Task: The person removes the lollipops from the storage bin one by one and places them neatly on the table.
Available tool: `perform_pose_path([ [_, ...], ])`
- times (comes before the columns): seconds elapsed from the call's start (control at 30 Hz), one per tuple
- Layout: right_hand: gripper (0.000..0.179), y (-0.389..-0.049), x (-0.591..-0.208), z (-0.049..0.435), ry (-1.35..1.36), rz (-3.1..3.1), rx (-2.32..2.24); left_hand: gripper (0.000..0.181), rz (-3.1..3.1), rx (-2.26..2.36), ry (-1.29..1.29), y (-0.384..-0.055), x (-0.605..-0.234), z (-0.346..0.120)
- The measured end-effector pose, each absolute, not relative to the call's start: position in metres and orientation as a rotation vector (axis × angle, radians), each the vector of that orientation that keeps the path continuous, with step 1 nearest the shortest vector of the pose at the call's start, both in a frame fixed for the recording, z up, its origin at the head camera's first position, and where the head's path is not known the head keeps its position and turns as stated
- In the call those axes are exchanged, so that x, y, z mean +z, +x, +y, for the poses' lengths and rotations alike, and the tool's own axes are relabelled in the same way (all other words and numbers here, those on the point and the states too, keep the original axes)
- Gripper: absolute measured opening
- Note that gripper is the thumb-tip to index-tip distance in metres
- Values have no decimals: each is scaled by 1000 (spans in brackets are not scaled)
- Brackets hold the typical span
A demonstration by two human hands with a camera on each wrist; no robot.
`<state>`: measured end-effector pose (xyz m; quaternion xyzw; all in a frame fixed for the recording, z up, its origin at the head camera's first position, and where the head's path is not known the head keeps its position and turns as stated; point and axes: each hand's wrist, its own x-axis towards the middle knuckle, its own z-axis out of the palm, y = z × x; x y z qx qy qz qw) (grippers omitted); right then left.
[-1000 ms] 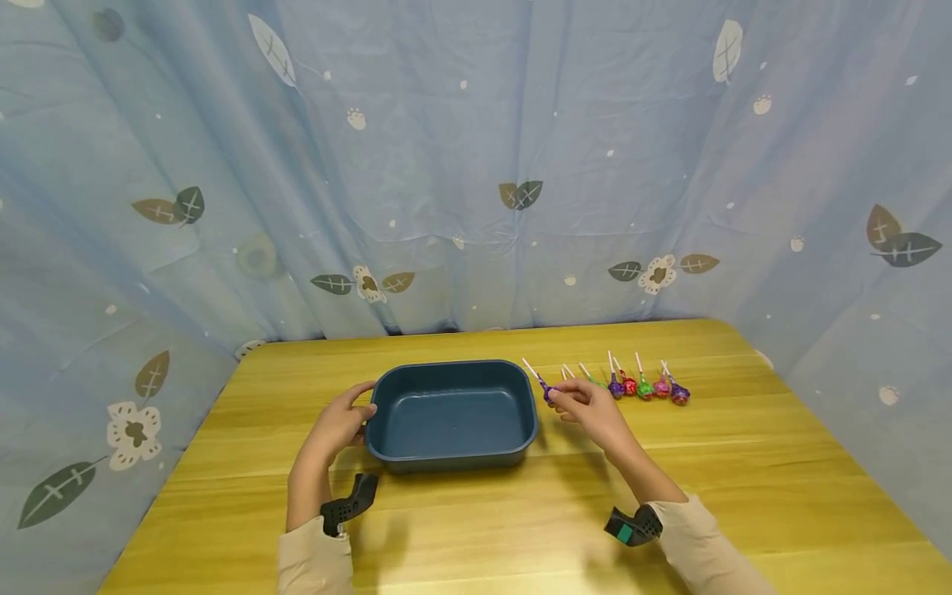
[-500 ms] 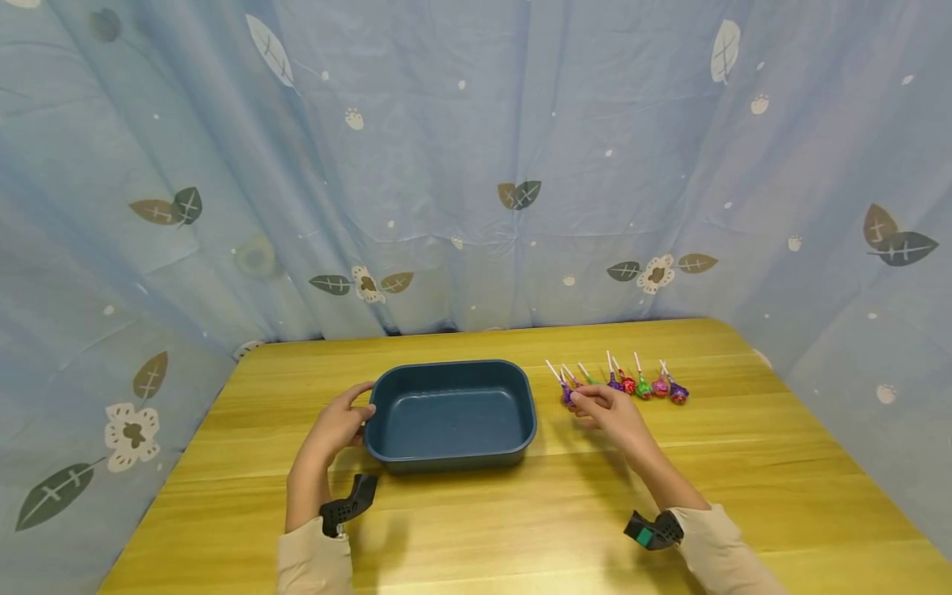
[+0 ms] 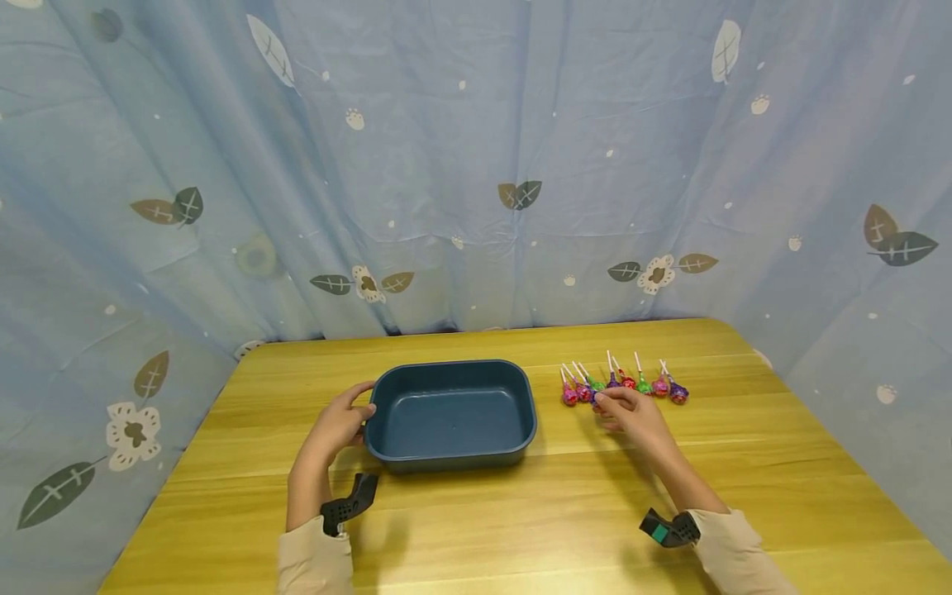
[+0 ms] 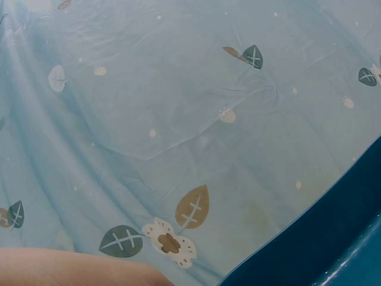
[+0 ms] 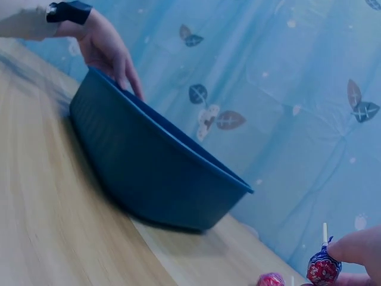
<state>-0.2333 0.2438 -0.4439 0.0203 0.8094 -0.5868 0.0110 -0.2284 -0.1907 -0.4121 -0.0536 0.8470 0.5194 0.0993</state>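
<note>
In the head view my left hand [image 3: 338, 426] grips the left rim of a dark blue rectangular plastic bin [image 3: 454, 459]. My right hand [image 3: 630, 417], over the table right of the bin, pinches a purple-blue wrapped lollipop [image 5: 324, 268] by its round head. Its white stick points up in the right wrist view, with the thumb against the wrapper. Several other lollipops lie in a row close around those fingers: a pink one [image 3: 569, 397] at the left end, a green one [image 3: 644, 387] and a purple one [image 3: 678, 394] at the right end. My fingers partly cover the row.
The bin stands on a yellow wood-grain table [image 3: 476, 529]. A light blue curtain [image 3: 446, 165] with leaf and flower prints hangs behind the table and along both sides.
My right hand has moved right with the purple-blue lollipop, from beside the bin to the row, uncovering pink lollipops at its left end. The left hand and bin stay still.
</note>
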Motion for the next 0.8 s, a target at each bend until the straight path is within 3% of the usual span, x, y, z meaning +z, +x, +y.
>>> perform_pose_path([
  [0.8, 57, -230, -457, 308, 340, 2552, -1838, 50, 2512, 1520, -152, -231, -413, -192],
])
